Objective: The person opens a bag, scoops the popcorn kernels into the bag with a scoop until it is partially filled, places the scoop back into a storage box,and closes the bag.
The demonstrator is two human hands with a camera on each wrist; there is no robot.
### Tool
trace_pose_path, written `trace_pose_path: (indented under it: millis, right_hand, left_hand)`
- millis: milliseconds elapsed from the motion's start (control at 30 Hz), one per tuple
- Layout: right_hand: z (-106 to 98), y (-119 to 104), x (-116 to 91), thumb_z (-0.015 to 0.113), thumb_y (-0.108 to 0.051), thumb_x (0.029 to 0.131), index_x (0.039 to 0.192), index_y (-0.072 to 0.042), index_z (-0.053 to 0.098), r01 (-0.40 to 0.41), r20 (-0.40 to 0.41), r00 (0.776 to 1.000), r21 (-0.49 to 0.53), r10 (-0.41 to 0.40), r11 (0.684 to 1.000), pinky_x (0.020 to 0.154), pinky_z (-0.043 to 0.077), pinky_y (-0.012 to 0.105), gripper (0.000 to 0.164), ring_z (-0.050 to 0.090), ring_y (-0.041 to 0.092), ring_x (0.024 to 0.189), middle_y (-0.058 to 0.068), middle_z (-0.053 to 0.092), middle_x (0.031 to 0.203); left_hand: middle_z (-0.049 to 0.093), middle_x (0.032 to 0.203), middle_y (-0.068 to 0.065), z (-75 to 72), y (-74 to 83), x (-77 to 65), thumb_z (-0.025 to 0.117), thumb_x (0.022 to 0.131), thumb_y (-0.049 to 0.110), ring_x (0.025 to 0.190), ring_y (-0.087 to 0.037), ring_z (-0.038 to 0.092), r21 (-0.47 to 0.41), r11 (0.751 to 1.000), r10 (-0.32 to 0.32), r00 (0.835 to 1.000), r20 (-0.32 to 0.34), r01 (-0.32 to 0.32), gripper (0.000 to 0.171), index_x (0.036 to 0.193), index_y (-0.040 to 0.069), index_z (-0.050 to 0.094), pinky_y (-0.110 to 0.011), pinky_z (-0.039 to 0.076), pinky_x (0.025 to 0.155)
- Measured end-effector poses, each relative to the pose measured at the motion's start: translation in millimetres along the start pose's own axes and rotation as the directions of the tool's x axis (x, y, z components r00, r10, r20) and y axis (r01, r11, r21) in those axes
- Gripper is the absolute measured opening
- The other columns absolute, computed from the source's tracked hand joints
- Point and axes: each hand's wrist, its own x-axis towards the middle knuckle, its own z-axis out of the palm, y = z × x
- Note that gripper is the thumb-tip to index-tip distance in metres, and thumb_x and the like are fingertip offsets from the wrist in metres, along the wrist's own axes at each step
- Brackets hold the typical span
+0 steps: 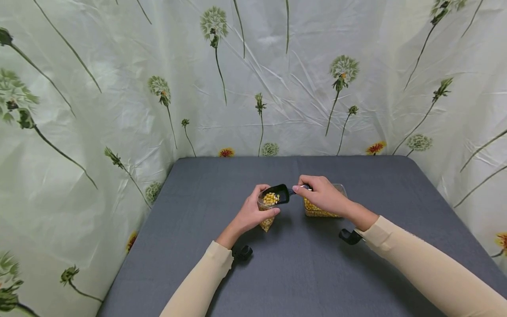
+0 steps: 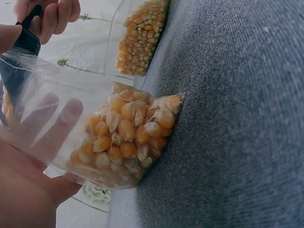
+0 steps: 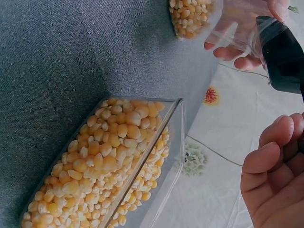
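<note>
While under corn, scoop; bag around tip

corn at four o'clock shows yellow and cream; scoop at five, black; tablecloth at six, plain grey; curtain at twelve, white with green dandelions.

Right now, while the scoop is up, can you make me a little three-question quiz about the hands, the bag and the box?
1. Which hand holds the black scoop?
2. True or false: the clear bag already has corn kernels in it.
3. Fill in: In the head view, the clear box is to the ___ of the bag.

Key: 1. The right hand. 2. True. 3. Right.
</note>
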Motion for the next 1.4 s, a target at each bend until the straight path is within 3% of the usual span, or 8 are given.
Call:
trace_pose_path:
  millis: [300,700,1400]
  right_hand:
    - [0,-2,0,0.056,-0.042,0.104,0.088,-0.012,0.060,0.020,-0.005,1.000,-0.019,-0.020,1.000,0.055,0.036,0.034,0.034,0.038,0.017,0.051,0.000,0.044,0.061]
    - [0,-3,0,0.056,-0.042,0.104,0.087,-0.015,0.059,0.007,-0.012,1.000,-0.022,-0.007,1.000,0.056,0.037,0.034,0.032,0.039,0.018,0.051,0.000,0.044,0.061]
    - [3,-11,0,0.059,-0.039,0.103,0.089,-0.022,0.059,0.129,-0.062,0.988,-0.159,-0.140,0.979,0.053,0.037,0.033,0.023,0.041,0.013,0.052,-0.004,0.050,0.064]
  left_hand:
    - [0.059,0.126,-0.002,-0.2,-1.0,-0.4,0.080,0.087,0.039,0.100,-0.019,0.063,0.002,1.000,-0.001,1.000,-0.003,0.001,0.065,0.138,0.026,0.042,-0.041,0.053,0.082]
    - [0.060,0.126,-0.001,-0.3,-2.4,0.8,0.079,0.088,0.041,0.096,-0.021,0.063,0.009,1.000,0.006,1.000,0.002,-0.006,0.066,0.139,0.025,0.042,-0.040,0.054,0.080]
    - [0.060,0.123,-0.002,-1.7,-1.8,0.0,0.078,0.088,0.041,0.095,-0.020,0.063,-0.004,1.000,-0.009,1.000,0.006,0.009,0.065,0.139,0.025,0.042,-0.040,0.053,0.079]
